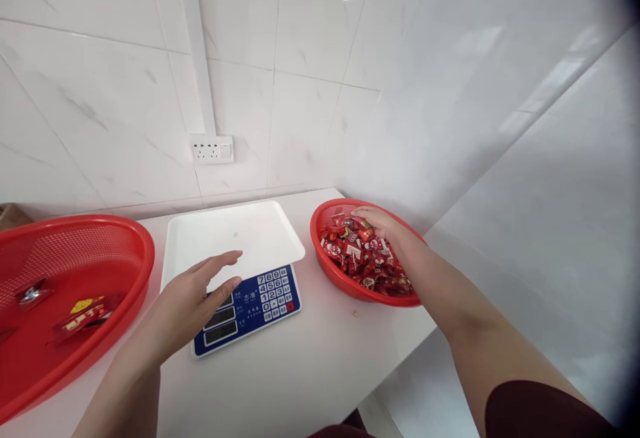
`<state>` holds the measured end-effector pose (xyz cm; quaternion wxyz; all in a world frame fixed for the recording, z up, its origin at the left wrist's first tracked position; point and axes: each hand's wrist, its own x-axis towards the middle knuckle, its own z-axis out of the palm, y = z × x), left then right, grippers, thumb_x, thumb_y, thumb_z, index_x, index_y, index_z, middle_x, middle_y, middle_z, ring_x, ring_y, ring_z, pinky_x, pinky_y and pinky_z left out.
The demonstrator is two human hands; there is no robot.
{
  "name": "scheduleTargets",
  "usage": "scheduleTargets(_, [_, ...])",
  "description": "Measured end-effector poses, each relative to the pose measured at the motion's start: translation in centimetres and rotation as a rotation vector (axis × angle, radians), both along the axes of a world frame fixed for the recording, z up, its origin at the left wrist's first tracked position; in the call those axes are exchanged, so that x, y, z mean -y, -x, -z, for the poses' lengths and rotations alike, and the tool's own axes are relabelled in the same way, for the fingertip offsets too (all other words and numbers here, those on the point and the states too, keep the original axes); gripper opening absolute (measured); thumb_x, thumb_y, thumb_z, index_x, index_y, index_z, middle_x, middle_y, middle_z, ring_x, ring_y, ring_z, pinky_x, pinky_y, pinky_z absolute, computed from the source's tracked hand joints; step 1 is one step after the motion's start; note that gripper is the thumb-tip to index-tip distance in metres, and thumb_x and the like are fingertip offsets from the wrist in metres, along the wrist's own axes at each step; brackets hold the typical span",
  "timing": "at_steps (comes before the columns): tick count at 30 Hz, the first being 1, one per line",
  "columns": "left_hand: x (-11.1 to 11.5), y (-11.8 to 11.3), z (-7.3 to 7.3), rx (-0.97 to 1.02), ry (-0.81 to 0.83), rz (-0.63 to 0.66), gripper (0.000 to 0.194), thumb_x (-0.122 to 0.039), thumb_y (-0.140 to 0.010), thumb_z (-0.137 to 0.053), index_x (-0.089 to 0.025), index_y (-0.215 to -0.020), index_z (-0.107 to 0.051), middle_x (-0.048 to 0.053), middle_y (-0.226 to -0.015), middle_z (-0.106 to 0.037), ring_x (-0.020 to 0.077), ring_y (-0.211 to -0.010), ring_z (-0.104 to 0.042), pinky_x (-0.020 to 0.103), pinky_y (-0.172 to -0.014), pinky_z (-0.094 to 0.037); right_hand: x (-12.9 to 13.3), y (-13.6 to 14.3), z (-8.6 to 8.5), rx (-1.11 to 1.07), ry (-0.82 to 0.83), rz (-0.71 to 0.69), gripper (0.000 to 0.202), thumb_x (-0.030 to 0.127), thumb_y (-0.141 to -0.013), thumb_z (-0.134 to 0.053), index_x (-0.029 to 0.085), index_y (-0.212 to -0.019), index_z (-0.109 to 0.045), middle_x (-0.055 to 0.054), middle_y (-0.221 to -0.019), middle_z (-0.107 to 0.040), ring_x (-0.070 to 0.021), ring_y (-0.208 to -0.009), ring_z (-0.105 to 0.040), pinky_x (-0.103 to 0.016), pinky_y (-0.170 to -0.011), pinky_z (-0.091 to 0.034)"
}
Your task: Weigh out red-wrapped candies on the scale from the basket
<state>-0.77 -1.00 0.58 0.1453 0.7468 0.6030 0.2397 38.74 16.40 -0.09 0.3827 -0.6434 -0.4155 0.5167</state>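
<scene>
A white weighing tray [235, 235] tops a scale with a blue keypad panel [250, 308]. Over the tray's front left edge and the display is my left hand [200, 291], its fingers apart and nothing in it. My right hand [377, 218] reaches into the back of a red basket [340, 278] filled with red-wrapped packets [365, 258]. Its fingertips are at the packets by the basket's far side; whether they hold one is hidden. The scale's tray bears no packets.
A larger red basket [143, 251] at the left holds a few packets [87, 315]. Both baskets and the scale stand on a white table [300, 371]. A wall socket [213, 150] is behind the scale. A tiny crumb lies near the right basket.
</scene>
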Motion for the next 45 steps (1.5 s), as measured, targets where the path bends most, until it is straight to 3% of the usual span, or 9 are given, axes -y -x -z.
scheduleTargets(5, [0.0,0.0,0.0,0.002,0.012,0.008,0.047,-0.058,-0.087,-0.041,-0.034,-0.127,-0.052,-0.001,-0.128,-0.06,0.0196,-0.088,-0.066,0.03,-0.078,-0.053,1.1,1.0,-1.0,-0.025,0.008,0.027,0.013,0.028,-0.077,-0.069,0.017,-0.079,-0.063,-0.005,-0.062,-0.068,-0.0176,-0.054,-0.063,-0.028,-0.053,-0.053])
scheduleTargets(9, [0.1,-0.1,-0.3,0.033,0.03,-0.027,0.046,-0.057,-0.088,-0.041,-0.034,-0.126,-0.052,-0.001,-0.128,-0.06,0.0206,-0.096,-0.064,0.032,-0.084,-0.052,1.6,4.0,-2.3,-0.093,-0.1,0.036,0.013,0.027,-0.076,-0.07,0.019,-0.075,-0.059,-0.002,-0.058,-0.065,-0.0168,-0.053,-0.061,-0.029,-0.053,-0.053])
scheduleTargets(15, [0.1,0.3,-0.7,0.089,0.009,-0.113,0.043,-0.05,-0.09,-0.041,-0.03,-0.126,-0.052,0.001,-0.129,-0.059,0.0213,-0.11,-0.059,0.034,-0.093,-0.048,1.9,13.9,-2.8,-0.125,-0.308,-0.238,0.013,0.027,-0.077,-0.068,0.018,-0.073,-0.059,0.002,-0.061,-0.061,-0.0083,-0.049,-0.054,-0.019,-0.047,-0.046])
scheduleTargets(19, [0.0,1.6,-0.5,0.093,-0.021,-0.186,0.044,-0.049,-0.09,-0.041,-0.028,-0.128,-0.051,0.003,-0.127,-0.06,0.0219,-0.109,-0.059,0.035,-0.092,-0.047,2.7,20.7,-1.7,-0.094,-0.298,-0.389,0.011,0.026,-0.081,-0.064,0.018,-0.075,-0.06,-0.001,-0.069,-0.065,-0.0089,-0.054,-0.056,-0.019,-0.047,-0.046])
scheduleTargets(22, [0.1,2.5,-0.5,0.088,-0.039,-0.232,0.044,-0.048,-0.089,-0.042,-0.027,-0.127,-0.051,0.005,-0.125,-0.061,0.0227,-0.106,-0.06,0.035,-0.089,-0.048,2.9,23.6,-0.6,-0.061,-0.258,-0.432,0.009,0.023,-0.083,-0.061,0.018,-0.077,-0.059,-0.002,-0.076,-0.067,-0.0091,-0.057,-0.058,-0.018,-0.045,-0.045])
scheduleTargets(28, [0.1,3.3,-0.7,0.089,-0.016,-0.25,0.043,-0.048,-0.089,-0.042,-0.03,-0.128,-0.05,0.004,-0.122,-0.062,0.0213,-0.095,-0.063,0.035,-0.082,-0.049,3.0,24.3,0.1,-0.037,-0.261,-0.416,0.011,0.022,-0.086,-0.057,0.017,-0.076,-0.058,-0.002,-0.077,-0.067,-0.0085,-0.057,-0.058,-0.017,-0.046,-0.043])
scheduleTargets(34, [-0.4,3.2,-0.4,0.091,-0.003,-0.19,0.043,-0.046,-0.09,-0.042,-0.03,-0.128,-0.049,0.003,-0.124,-0.061,0.0221,-0.111,-0.058,0.036,-0.092,-0.046,3.5,24.1,-0.4,0.12,-0.369,-0.482,0.015,0.031,-0.087,-0.057,0.018,-0.081,-0.062,-0.002,-0.077,-0.065,-0.0097,-0.061,-0.057,-0.019,-0.05,-0.044])
scheduleTargets(39, [-0.5,3.0,-0.4,0.081,0.018,-0.188,0.044,-0.048,-0.089,-0.041,-0.031,-0.129,-0.048,0.002,-0.124,-0.061,0.0225,-0.111,-0.058,0.037,-0.091,-0.047,3.4,23.6,-0.4,0.202,-0.396,-0.453,0.02,0.035,-0.087,-0.054,0.018,-0.083,-0.063,-0.003,-0.078,-0.066,-0.0105,-0.062,-0.057,-0.021,-0.051,-0.044])
scheduleTargets(45, [-0.6,2.6,-0.4,0.067,0.039,-0.178,0.046,-0.05,-0.089,-0.04,-0.027,-0.129,-0.05,0.005,-0.126,-0.06,0.0238,-0.11,-0.059,0.038,-0.092,-0.047,3.4,23.0,-0.3,0.342,-0.46,-0.509,0.019,0.035,-0.081,-0.058,0.019,-0.072,-0.061,-0.002,-0.074,-0.065,-0.0118,-0.061,-0.055,-0.023,-0.054,-0.043])
